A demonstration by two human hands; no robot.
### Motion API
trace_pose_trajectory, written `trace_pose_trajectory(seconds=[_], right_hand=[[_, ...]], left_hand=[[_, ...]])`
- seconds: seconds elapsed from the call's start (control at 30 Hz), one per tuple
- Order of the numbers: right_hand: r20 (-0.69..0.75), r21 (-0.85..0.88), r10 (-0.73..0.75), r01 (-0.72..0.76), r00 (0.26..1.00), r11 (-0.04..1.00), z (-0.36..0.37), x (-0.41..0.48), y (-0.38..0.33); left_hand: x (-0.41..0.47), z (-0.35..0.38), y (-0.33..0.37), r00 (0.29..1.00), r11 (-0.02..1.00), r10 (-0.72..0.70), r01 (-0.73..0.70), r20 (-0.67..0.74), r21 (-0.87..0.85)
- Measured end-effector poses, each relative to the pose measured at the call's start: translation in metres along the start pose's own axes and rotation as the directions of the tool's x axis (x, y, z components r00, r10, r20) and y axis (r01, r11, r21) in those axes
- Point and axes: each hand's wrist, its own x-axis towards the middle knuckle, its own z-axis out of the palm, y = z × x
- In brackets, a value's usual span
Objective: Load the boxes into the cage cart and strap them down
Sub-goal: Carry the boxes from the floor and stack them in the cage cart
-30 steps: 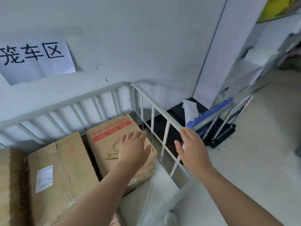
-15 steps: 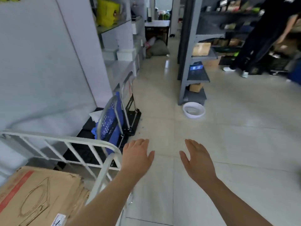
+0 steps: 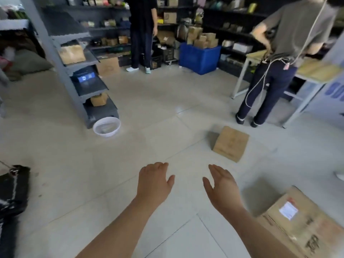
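1. Hands reach forward, both empty. The left hand (image 3: 154, 183) faces palm down with fingers loosely spread; the right hand (image 3: 222, 187) is turned on edge, thumb up, fingers straight. Neither touches anything.

2. Boxes wait on the floor (image 3: 149, 112). The large box (image 3: 305, 222) lies at the lower right, just beside the right forearm. The small box (image 3: 230, 143) sits farther ahead and to the right, well apart from both hands. The cage cart is not in view.

3. Step in hand, as a judgement: fetching the next box for the cart. The large box is nearest, so it seems the likely pick.

4. Doing it well probably means crouching square to the box, placing one hand on each opposite side low down, and lifting it level so the flaps stay closed.

5. Both boxes are brown cardboard with flat faces and sharp corners. The large box has a white label on top, dark printed characters on its side and creased, worn-looking board, so it may flex under a tight squeeze. The small box looks plain and smooth.

6. The floor is pale glossy tile with thin seams and may be slippery underfoot.

7. A white round basin (image 3: 107, 126) sits at the foot of grey metal shelves (image 3: 78, 58). Two other people stand farther back by shelves full of goods.
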Motion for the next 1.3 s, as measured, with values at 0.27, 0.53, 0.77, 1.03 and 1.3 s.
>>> trace_pose_trajectory(seconds=[0.27, 0.53, 0.77, 1.03, 1.3], right_hand=[[-0.077, -0.019, 0.404, -0.407, 0.911, 0.913, -0.036, -0.011, 0.136], [-0.163, 0.053, 0.666, -0.668, 0.728, 0.743, -0.053, 0.007, 0.22], [-0.194, 0.098, 0.823, -0.824, 0.534, 0.558, -0.069, -0.002, 0.291], [-0.204, 0.107, 0.88, -0.884, 0.429, 0.455, -0.076, -0.04, 0.414], [-0.106, 0.101, 0.903, -0.899, 0.416, 0.426, -0.052, -0.074, 0.586]], left_hand=[[0.087, 0.05, 0.136, 0.932, 0.94, 0.341, -0.341, 0.121, -0.026], [0.176, 0.084, 0.251, 0.782, 0.801, 0.597, -0.591, 0.176, -0.093], [0.218, 0.118, 0.359, 0.584, 0.628, 0.768, -0.767, 0.261, -0.133], [0.22, 0.19, 0.485, 0.465, 0.539, 0.817, -0.827, 0.341, -0.163], [0.214, 0.296, 0.611, 0.484, 0.596, 0.759, -0.786, 0.435, -0.165]])
